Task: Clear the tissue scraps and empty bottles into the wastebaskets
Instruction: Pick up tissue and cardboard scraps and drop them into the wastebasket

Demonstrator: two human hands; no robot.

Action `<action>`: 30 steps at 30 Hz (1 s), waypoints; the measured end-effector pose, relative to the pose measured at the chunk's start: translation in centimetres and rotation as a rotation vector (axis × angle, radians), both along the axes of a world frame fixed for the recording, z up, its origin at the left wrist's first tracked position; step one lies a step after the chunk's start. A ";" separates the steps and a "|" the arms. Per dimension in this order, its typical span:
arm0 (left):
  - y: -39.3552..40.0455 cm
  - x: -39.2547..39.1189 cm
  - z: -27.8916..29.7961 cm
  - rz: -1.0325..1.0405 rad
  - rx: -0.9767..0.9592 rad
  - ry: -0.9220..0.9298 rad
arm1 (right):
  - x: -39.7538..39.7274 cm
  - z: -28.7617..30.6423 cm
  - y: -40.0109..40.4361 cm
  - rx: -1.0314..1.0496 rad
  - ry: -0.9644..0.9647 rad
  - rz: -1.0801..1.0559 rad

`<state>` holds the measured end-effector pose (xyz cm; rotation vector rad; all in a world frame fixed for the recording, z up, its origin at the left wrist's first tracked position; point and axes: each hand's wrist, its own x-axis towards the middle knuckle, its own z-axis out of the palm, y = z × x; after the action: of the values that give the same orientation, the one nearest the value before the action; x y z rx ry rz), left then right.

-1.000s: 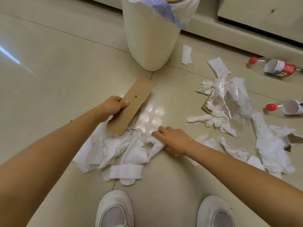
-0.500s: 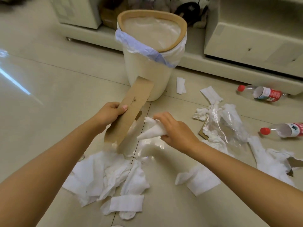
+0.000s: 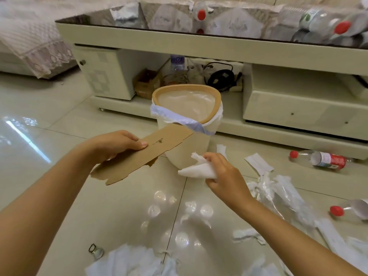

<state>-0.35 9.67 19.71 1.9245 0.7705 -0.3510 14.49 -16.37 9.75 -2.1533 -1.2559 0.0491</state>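
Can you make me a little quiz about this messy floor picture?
1. True or false: the left hand holds a piece of cardboard.
2. What does the right hand hold? A) a bottle B) a tissue C) a cup
3. Fill in: the wastebasket is lined with a plastic ____.

Key: 1 true; 2 B; 3 bag.

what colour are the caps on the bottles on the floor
Red, in the head view: bottle caps and.
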 end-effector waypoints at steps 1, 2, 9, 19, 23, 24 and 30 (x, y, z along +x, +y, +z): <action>0.1 0.2 0.4 -0.006 0.012 0.022 | 0.1 0.0 0.1 0.002 0.002 -0.005; 0.1 0.3 0.7 -0.001 0.026 0.034 | 0.1 0.1 0.1 0.006 0.004 -0.009; 0.5 -0.4 0.8 0.010 0.024 0.024 | 0.2 0.6 0.5 0.045 0.003 -0.008; -0.9 0.7 2.1 0.163 -0.079 -0.181 | -0.5 3.0 2.1 0.141 0.045 -0.029; -2.2 5.7 2.2 0.391 -0.096 -0.320 | -0.1 3.9 3.0 0.165 0.070 -0.020; -2.6 7.0 2.2 0.449 -0.135 -0.351 | 0.0 4.0 3.1 0.171 0.076 -0.022; -3.1 13.5 2.3 0.726 -0.423 -0.494 | 1.1 3.6 3.3 0.210 0.104 -0.085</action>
<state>13.13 6.53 21.96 1.1567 0.9060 0.3721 15.62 -13.08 13.40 -1.9938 -1.0601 -0.0065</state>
